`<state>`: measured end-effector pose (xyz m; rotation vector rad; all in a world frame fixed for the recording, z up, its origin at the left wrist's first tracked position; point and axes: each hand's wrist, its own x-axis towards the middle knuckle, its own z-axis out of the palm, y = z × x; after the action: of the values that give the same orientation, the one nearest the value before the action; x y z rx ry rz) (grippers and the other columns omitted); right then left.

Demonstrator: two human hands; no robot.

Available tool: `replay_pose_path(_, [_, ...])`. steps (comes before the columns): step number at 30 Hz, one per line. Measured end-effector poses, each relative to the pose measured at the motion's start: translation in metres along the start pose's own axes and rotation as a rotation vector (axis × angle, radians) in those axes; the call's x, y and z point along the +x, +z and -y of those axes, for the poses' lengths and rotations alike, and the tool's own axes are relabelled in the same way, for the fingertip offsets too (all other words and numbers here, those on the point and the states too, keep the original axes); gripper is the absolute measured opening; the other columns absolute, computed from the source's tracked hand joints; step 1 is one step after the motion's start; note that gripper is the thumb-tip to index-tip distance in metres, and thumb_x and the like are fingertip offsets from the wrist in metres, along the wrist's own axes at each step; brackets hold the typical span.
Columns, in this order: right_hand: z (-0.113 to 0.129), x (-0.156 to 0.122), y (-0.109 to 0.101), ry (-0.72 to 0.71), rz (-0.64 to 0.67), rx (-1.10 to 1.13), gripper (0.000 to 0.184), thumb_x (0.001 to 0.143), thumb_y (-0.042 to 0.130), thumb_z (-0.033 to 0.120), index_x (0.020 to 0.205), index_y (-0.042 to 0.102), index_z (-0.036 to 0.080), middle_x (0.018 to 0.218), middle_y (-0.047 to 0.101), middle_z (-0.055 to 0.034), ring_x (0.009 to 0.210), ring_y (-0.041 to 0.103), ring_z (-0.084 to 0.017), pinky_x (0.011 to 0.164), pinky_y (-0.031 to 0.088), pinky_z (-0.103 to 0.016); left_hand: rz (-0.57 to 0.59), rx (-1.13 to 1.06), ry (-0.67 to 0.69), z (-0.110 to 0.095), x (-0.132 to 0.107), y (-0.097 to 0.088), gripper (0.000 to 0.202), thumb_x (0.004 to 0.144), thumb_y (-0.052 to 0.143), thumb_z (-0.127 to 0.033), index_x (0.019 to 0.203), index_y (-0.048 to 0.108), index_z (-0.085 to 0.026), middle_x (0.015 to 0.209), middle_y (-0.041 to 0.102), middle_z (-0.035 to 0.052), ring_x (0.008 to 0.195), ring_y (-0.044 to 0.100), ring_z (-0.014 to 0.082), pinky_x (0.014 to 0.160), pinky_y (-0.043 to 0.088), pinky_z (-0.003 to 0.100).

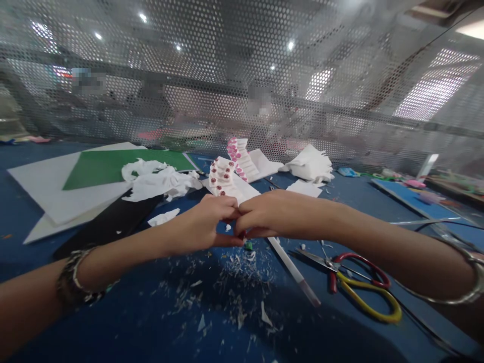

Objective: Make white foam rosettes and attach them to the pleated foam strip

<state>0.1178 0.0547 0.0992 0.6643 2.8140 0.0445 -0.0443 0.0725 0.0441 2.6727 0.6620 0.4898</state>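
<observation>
My left hand [209, 222] and my right hand [272, 214] meet above the blue table [113, 312], fingers curled and pinched together on something small that I cannot make out. A bead bracelet sits on my left wrist and a metal bangle on my right. Just below the fingers lies a tiny green piece [248, 246] among scattered white paper snippets [238, 272]. A thin white stick [293, 269] runs under my right hand. Scissors with red and yellow handles [359, 285] lie by my right forearm.
White and green sheets [102, 169] and a black sheet [109, 222] lie at the left. Torn white paper [162, 181] and white strips with pink dots [227, 174] sit behind my hands. A perforated metal screen [242, 85] closes the table's far side; people are blurred behind it.
</observation>
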Motion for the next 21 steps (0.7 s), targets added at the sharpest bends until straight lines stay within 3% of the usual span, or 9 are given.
replay_pose_path(5, [-0.004,-0.002,0.002,-0.019,-0.056,0.064,0.017,0.081,0.045,0.023,0.090,0.058,0.017,0.088,0.058,-0.0036,0.074,0.050,-0.011,0.055,0.033,-0.021,0.048,0.055,-0.021,-0.001,-0.002,-0.005,0.019,0.072,0.056,-0.034,0.076,0.057,-0.016,0.078,0.054,0.0018,0.073,0.049,0.0134,0.067,0.036,0.024])
replay_pose_path(8, [-0.005,-0.009,0.002,0.001,-0.107,0.142,0.017,0.082,0.044,0.023,0.090,0.057,0.016,0.086,0.058,-0.0032,0.074,0.050,-0.010,0.060,0.035,-0.021,0.099,0.123,-0.052,0.003,-0.005,-0.015,0.025,0.072,0.054,-0.035,0.090,0.054,-0.017,0.085,0.055,0.0034,0.074,0.050,0.0145,0.065,0.037,0.023])
replay_pose_path(10, [-0.005,-0.015,0.003,0.031,-0.140,0.170,0.017,0.082,0.044,0.024,0.089,0.057,0.016,0.084,0.059,-0.0028,0.072,0.050,-0.010,0.061,0.036,-0.021,0.081,0.229,-0.068,0.010,-0.005,-0.023,0.030,0.074,0.051,-0.033,0.100,0.051,-0.018,0.096,0.054,0.0060,0.086,0.049,0.0171,0.073,0.037,0.025])
replay_pose_path(13, [-0.006,-0.025,0.006,0.086,-0.203,0.192,0.017,0.081,0.045,0.023,0.090,0.057,0.016,0.082,0.059,-0.0025,0.070,0.050,-0.009,0.061,0.036,-0.020,-0.016,0.421,-0.102,0.028,0.004,-0.035,0.037,0.076,0.046,-0.034,0.108,0.048,-0.014,0.112,0.047,0.0110,0.102,0.043,0.0217,0.086,0.031,0.030])
replay_pose_path(16, [-0.008,-0.036,0.009,0.153,-0.280,0.183,0.016,0.080,0.045,0.021,0.089,0.057,0.016,0.081,0.058,-0.0027,0.069,0.050,-0.009,0.061,0.036,-0.020,-0.063,0.446,-0.160,0.053,0.024,-0.047,0.044,0.080,0.036,-0.037,0.116,0.041,-0.012,0.120,0.040,0.0131,0.109,0.038,0.0222,0.090,0.028,0.031])
replay_pose_path(19, [-0.009,-0.045,0.014,0.245,-0.324,0.161,0.013,0.079,0.047,0.020,0.084,0.057,0.015,0.078,0.058,-0.0023,0.068,0.050,-0.009,0.059,0.036,-0.020,-0.003,0.404,-0.250,0.079,0.048,-0.057,0.056,0.077,0.036,-0.043,0.124,0.032,-0.013,0.132,0.026,0.0140,0.118,0.027,0.0241,0.094,0.023,0.032])
replay_pose_path(21, [-0.010,-0.051,0.017,0.313,-0.323,0.139,0.012,0.078,0.048,0.020,0.081,0.058,0.015,0.076,0.058,-0.0023,0.067,0.051,-0.010,0.058,0.036,-0.021,0.107,0.359,-0.279,0.093,0.059,-0.061,0.069,0.069,0.043,-0.052,0.127,0.027,-0.018,0.138,0.014,0.0117,0.122,0.020,0.0269,0.095,0.023,0.035])
